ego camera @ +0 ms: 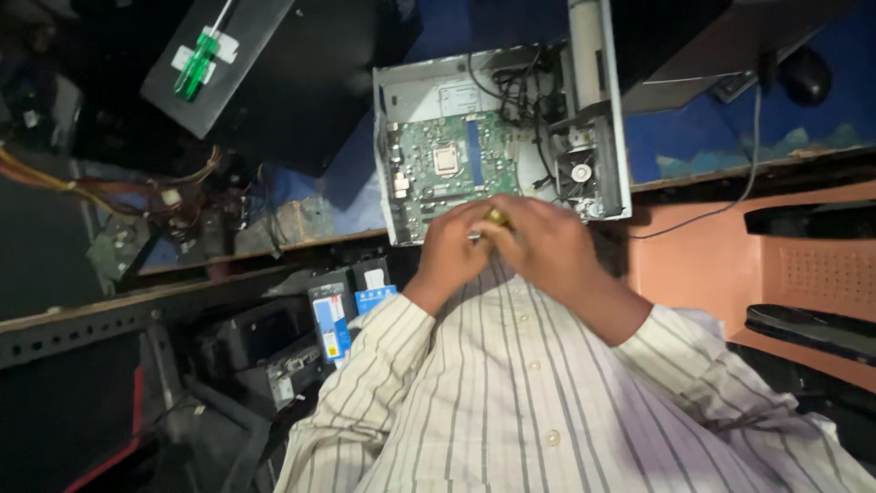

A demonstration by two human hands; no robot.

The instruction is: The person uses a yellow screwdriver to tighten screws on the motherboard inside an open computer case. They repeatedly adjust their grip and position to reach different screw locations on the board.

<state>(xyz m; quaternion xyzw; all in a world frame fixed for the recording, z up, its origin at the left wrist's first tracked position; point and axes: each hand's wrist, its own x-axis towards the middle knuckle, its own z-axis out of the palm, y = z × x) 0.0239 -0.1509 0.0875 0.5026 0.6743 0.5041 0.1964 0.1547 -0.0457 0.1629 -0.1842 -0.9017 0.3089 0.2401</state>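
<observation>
An opened desktop computer case lies on its side at the edge of a blue workbench, its side panel off and its green motherboard exposed, as a person in a striped shirt works over it with both hands.

Far left of the case, a green-handled screwdriver rests untouched on a dark flat panel; nearer, still left of the case and lower down, a tangle of yellow and red wires lies on the bench. Below and left of the case, under the bench edge, boxed parts with blue and white labels stand among dark hardware.

Just in front of the case's near edge the left hand and the right hand meet, fingers pressed together around a small brass-coloured object. What that object is cannot be made out, nor which hand truly grips it; it sits between the fingertips of both, over the lower margin of the motherboard.

As a judgement, the work appears to be in its middle: the case stands open, the processor socket shows bare with no cooler over it, and black cables hang loose at the case's upper right, so reassembly remains to be done.

Right of the case, a thin cable drops over the bench edge beside an orange plastic chair.
</observation>
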